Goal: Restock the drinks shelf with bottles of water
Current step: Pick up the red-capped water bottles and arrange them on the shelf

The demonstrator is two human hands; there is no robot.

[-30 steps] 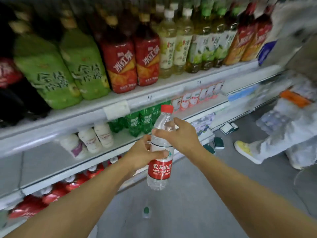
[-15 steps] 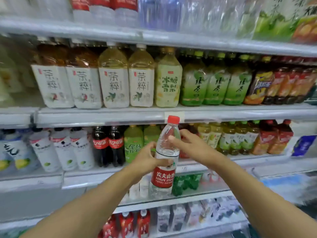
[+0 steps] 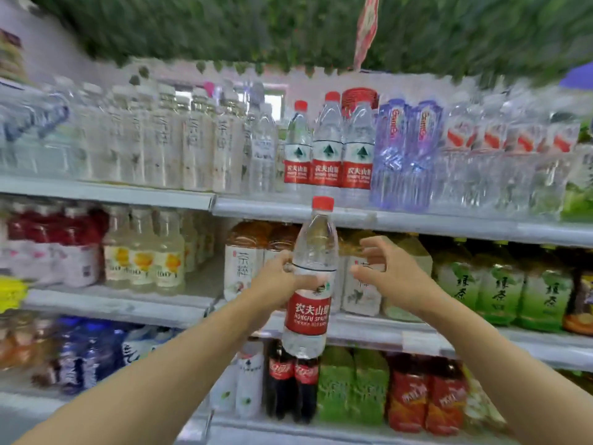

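The left hand (image 3: 276, 277) grips one Nongfu Spring water bottle (image 3: 309, 284) around its middle, upright, in front of the tea shelf and just below the top shelf's edge (image 3: 417, 221); the right hand (image 3: 390, 273) hovers just beside it, fingers spread, holding nothing. With a single-handed hold, lifting it could clip that edge (or topple the three matching red-labelled bottles (image 3: 327, 149) standing above).

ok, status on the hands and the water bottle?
Left hand grips water bottle upright, below the top shelf edge. Right hand open beside it, not touching. Matching red-label bottles above; nothing between.
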